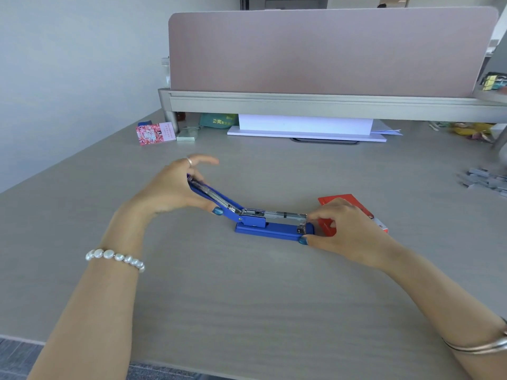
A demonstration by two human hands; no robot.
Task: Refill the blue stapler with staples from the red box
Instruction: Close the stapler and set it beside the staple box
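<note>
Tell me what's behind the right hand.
The red box lies on the desk behind the right hand, partly covered by it. Whether it is open, or holds staples, is hidden.

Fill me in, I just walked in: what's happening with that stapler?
A person is refilling a blue stapler on the desk. The left hand holds its lid swung open and back, while the right hand steadies the front end by the exposed metal staple channel. The red box lies just behind the right hand. Loose staple strips lie far right.
</note>
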